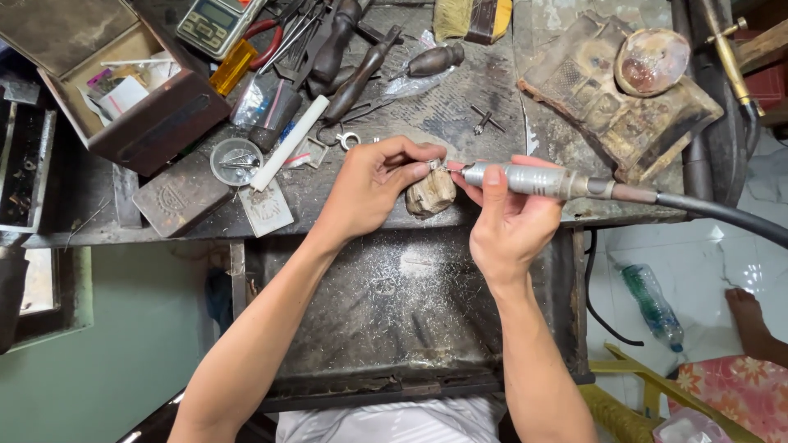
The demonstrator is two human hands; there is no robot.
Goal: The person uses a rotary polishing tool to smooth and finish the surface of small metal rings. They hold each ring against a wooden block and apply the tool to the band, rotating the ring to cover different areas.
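A: Your left hand point(373, 184) pinches a tiny silvery piece point(434, 164) against the wooden peg point(431, 194) at the bench's near edge. It could slip into the filings tray point(394, 312).

B: Your right hand point(505, 217) grips the rotary handpiece point(529, 180); its tip could nick your fingertips point(423, 170).
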